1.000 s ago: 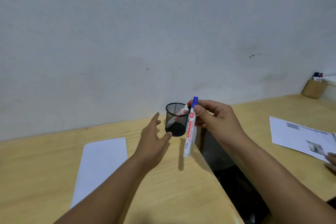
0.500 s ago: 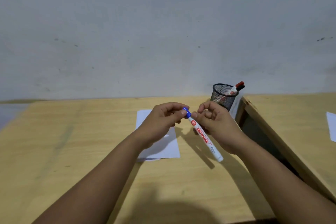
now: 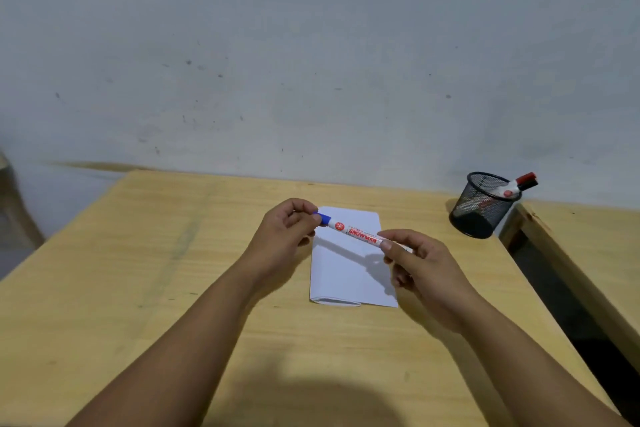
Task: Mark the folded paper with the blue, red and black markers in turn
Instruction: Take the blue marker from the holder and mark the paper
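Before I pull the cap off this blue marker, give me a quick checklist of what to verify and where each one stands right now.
1. Right hand holds the blue marker by its barrel: ok.
2. Left hand has a grip on the blue cap: ok.
3. Cap already off: not ok, it sits on the marker.
4. Folded paper lies flat on the table beneath the hands: ok.
5. Red marker waits in the mesh cup: ok.
6. Black marker in the cup: cannot tell.

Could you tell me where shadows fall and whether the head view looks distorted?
Head view: the white blue-capped marker casts a diagonal shadow across the folded white paper; a broad soft shadow darkens the wooden table's near edge; wide-angle bending bows the table's far edge; the text stays legible.
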